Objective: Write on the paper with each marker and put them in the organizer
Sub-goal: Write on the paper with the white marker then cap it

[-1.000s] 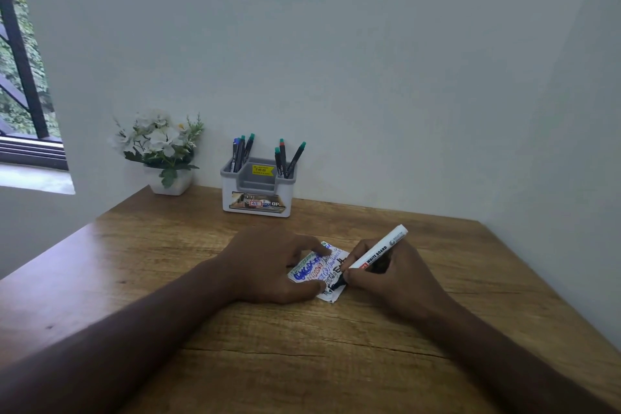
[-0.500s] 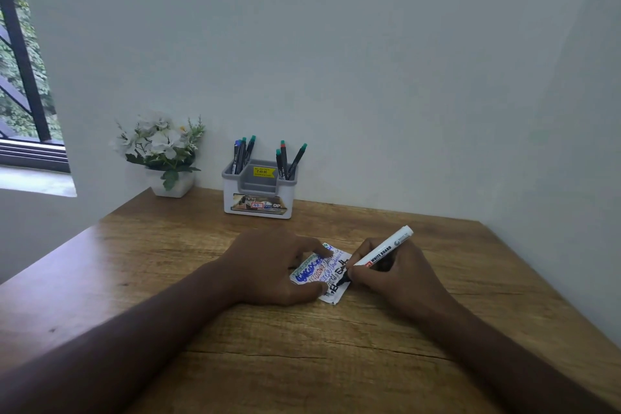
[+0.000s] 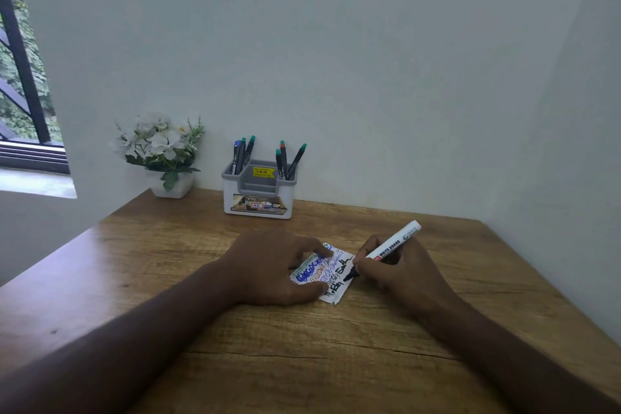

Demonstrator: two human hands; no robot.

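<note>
My right hand (image 3: 400, 274) pinches the white-barrelled whiteboard marker with black tip (image 3: 386, 250) between thumb and curled fingers, its tip touching the right part of the small white slip of paper crowded with blue, red, green and black scribbles (image 3: 331, 274). Over the last second the tip has travelled from the lower black marks up and rightward, leaving a longer black line behind it; the barrel has tilted a little more toward the right. My left hand (image 3: 279, 267) stays curled over the slip's left half, fingertip and thumb pressing it flat to the table.

Judgement: the black line looks nearly done, so this marker is close to ready for the grey-and-white plastic desk organizer with a yellow price sticker (image 3: 258, 190), which stands well apart at the table's far edge. Six dark pens with green, blue and red caps (image 3: 284, 160) already stand in its two outer compartments.

The surface is a brown wood-grain table (image 3: 302, 363) set into a corner of pale walls. A white pot of white artificial flowers (image 3: 161, 153) sits left of the organizer; a dark-framed window with foliage beyond (image 3: 20, 77) lies at far left.
</note>
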